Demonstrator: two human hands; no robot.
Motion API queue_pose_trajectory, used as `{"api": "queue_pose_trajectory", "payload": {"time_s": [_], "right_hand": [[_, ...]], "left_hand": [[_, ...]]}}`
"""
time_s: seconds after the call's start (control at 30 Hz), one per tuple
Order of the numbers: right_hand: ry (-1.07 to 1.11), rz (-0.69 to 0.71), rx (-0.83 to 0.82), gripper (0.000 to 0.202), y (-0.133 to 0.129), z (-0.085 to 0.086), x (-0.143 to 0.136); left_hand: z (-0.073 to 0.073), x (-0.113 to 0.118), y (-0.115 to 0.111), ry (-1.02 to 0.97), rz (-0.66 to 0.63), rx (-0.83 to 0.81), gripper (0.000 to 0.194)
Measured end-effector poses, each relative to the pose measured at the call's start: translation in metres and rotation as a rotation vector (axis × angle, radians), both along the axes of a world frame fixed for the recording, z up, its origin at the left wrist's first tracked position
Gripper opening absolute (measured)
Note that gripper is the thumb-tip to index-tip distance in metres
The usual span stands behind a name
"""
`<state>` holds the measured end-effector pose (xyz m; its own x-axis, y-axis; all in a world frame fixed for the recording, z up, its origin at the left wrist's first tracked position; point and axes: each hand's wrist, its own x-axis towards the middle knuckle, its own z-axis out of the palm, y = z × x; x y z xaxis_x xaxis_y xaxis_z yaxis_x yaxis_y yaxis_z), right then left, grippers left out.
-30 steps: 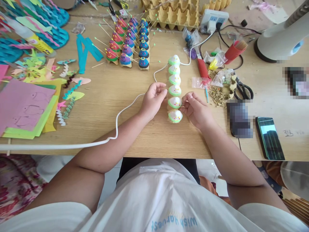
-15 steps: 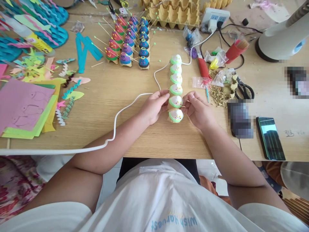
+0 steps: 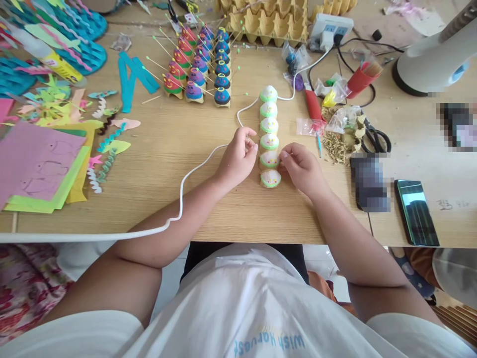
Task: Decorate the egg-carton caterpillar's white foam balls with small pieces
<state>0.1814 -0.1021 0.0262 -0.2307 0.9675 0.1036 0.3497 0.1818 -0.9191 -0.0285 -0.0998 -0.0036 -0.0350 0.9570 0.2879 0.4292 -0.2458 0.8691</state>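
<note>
A strip of egg carton (image 3: 269,141) lies lengthwise in front of me, its several cups painted white with light green rims and small coloured dots like faces. My left hand (image 3: 240,156) is just to its left, fingers apart and loosely bent, holding nothing. At the strip's right side, my right hand (image 3: 301,166) has its thumb and fingers curled together against the edge near the two closest cups. Farther back stand three painted carton strips, one red and green (image 3: 173,83), one purple (image 3: 194,89) and one blue and black (image 3: 222,94); thin sticks poke out of them.
A white cable (image 3: 181,194) crosses my left forearm. Coloured paper sheets (image 3: 44,164) and paper cut-outs lie left, beside a glue bottle (image 3: 52,59). On the right are small plastic bags, scissors (image 3: 376,139) and a phone (image 3: 416,211). Egg trays (image 3: 264,27) and a power strip (image 3: 331,30) sit behind.
My left hand has let go of the white and green strip and drawn slightly left, its fingers opening. The strip has turned a little straighter and lies flat; my right hand stays beside it.
</note>
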Motion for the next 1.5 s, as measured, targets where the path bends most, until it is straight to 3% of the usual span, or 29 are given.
{"api": "queue_pose_trajectory", "payload": {"time_s": [0.07,0.13,0.37,0.57,0.8,1.07,1.3,1.5], "right_hand": [[-0.100,-0.042,0.147,0.031,0.001,0.003,0.004],[-0.136,-0.065,0.193,0.038,0.002,0.008,0.007],[0.122,-0.056,-0.039,0.063,-0.002,0.017,0.008],[0.377,0.044,-0.209,0.051,-0.003,0.018,0.001],[0.468,0.093,-0.301,0.036,-0.005,0.021,-0.001],[0.457,0.099,-0.274,0.035,-0.004,0.016,0.000],[0.431,0.100,-0.204,0.045,-0.006,0.017,-0.002],[0.372,0.128,-0.151,0.057,-0.008,0.017,-0.004]], "left_hand": [[0.002,0.002,-0.001,-0.010,-0.014,0.003,0.027],[0.005,0.003,-0.003,-0.021,-0.020,-0.001,0.026],[0.015,0.006,-0.007,-0.130,-0.016,-0.039,0.024],[0.032,0.010,-0.018,-0.215,-0.058,-0.047,0.016],[0.031,0.011,-0.025,-0.181,-0.134,0.043,0.016],[0.031,0.011,-0.025,-0.165,-0.127,0.048,0.016],[0.034,0.010,-0.026,-0.050,-0.198,0.172,0.015],[0.035,0.010,-0.026,-0.026,-0.232,0.171,0.016]]}}
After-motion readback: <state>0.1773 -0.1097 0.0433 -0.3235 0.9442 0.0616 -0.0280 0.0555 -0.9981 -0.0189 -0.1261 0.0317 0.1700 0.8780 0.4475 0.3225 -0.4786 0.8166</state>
